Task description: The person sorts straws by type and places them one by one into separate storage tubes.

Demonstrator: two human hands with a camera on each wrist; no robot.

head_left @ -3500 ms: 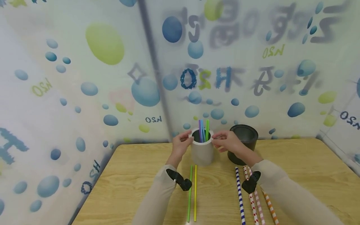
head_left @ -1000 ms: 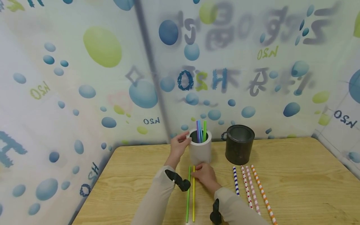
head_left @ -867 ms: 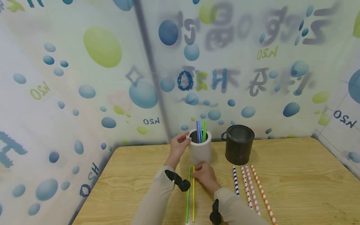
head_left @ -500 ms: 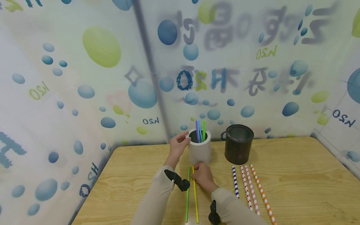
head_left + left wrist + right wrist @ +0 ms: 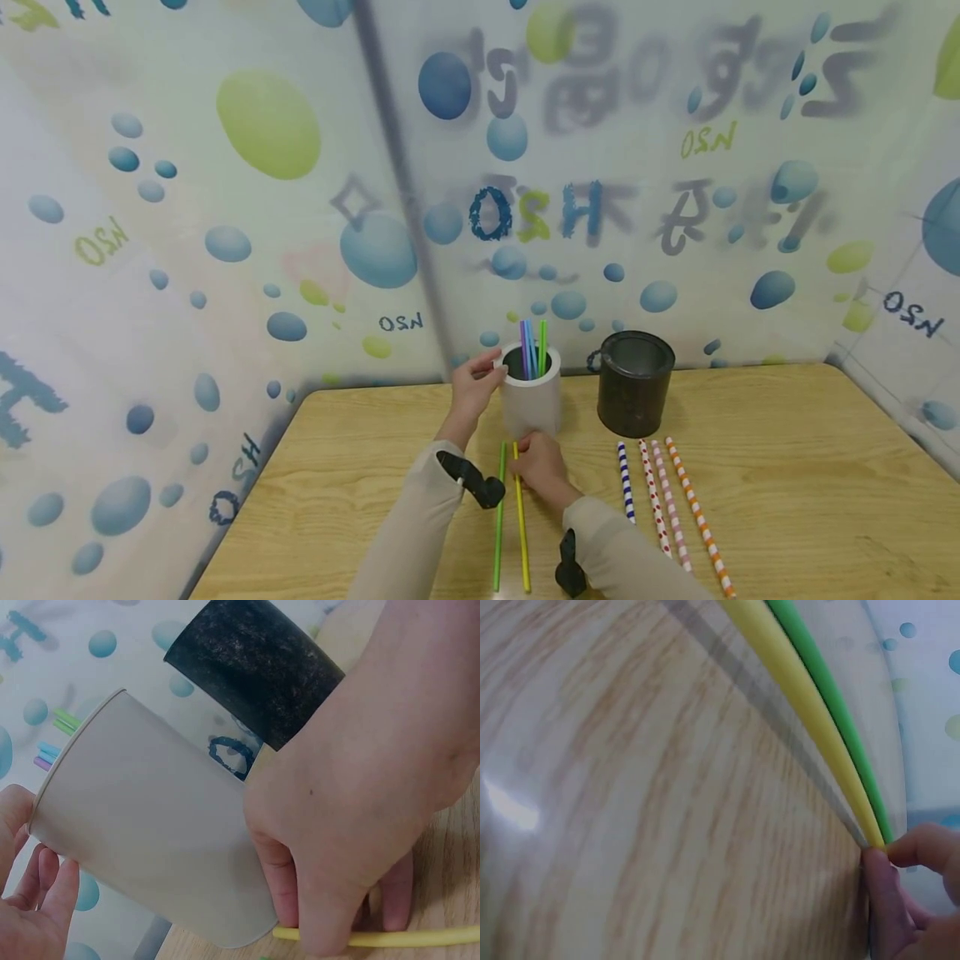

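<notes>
At the back of the table stands a light grey cup [image 5: 531,404], upright, with purple, blue and green straws [image 5: 533,350] sticking out of it. My left hand [image 5: 474,396] holds this cup by the left side of its rim; its fingertips lie against the wall in the left wrist view. In front of the cup, my right hand [image 5: 543,468] pinches a yellow straw [image 5: 522,533] near its far end, thumb and finger meeting on it in the right wrist view. A plain green straw [image 5: 498,533] lies just left of the yellow one.
A black cup [image 5: 635,387] stands right of the grey one, no straws showing in it. Patterned straws lie before it: blue-striped [image 5: 626,483], red-dotted [image 5: 654,492], pink-striped [image 5: 672,508] and orange-striped [image 5: 701,517]. A printed curtain [image 5: 480,167] hangs behind the table.
My right hand has come down from the grey cup's rim to the yellow straw. The straw's near end has swung slightly right, away from the green one. My left hand stays at the cup.
</notes>
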